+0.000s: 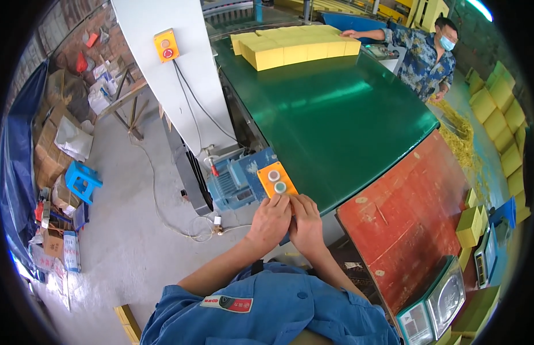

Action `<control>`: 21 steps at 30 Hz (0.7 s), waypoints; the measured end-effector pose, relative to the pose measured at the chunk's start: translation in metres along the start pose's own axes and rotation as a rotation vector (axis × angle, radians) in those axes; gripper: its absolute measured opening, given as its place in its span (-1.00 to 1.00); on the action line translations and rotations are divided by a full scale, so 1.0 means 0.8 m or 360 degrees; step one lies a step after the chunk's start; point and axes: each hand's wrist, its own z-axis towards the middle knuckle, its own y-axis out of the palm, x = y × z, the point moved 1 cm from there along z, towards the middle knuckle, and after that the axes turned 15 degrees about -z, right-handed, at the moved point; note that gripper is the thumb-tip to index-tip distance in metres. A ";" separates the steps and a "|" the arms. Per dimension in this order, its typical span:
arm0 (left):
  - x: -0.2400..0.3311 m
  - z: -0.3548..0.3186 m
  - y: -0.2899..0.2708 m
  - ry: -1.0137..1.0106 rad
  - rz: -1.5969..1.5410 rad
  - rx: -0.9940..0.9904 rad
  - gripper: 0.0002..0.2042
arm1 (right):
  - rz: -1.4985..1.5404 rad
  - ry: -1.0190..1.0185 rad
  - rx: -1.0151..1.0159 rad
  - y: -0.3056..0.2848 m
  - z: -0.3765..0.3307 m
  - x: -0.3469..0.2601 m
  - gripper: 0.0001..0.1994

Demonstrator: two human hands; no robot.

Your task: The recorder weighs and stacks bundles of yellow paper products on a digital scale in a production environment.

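Observation:
An orange push-button box (pixel 271 172) with a whitish button and a green button is fixed at the near left corner of a green conveyor belt (pixel 324 126). My left hand (pixel 270 221) is closed at the box's near end, its fingertips just below the green button. Beside it, touching, my right hand (pixel 305 224) curls its fingers over the box's near right edge. The undersides of both hands are hidden. At the belt's far end lies a flat block of yellow bricks or foam-like pieces (pixel 295 49), packed in rows.
A co-worker (pixel 428 60) in a patterned shirt reaches one hand to the yellow block. A red board (pixel 402 213) adjoins the belt, with a dial scale (pixel 439 305) nearby. Left stand a white pillar (pixel 175 80) with another button box, a blue motor (pixel 228 181) and a blue stool (pixel 82 181).

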 end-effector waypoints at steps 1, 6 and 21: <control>-0.002 -0.002 -0.001 0.0000 -0.0005 0.0008 -0.80 | -0.0006 -0.0003 0.0002 0.001 0.000 -0.003 -0.55; -0.002 0.000 -0.004 -0.0010 0.0010 -0.0084 -0.80 | -0.0007 0.0004 0.0000 0.001 0.001 -0.003 -0.57; -0.007 0.002 -0.001 -0.0013 -0.0062 -0.0084 -0.82 | -0.0029 0.0030 -0.0014 0.005 -0.001 0.002 -0.58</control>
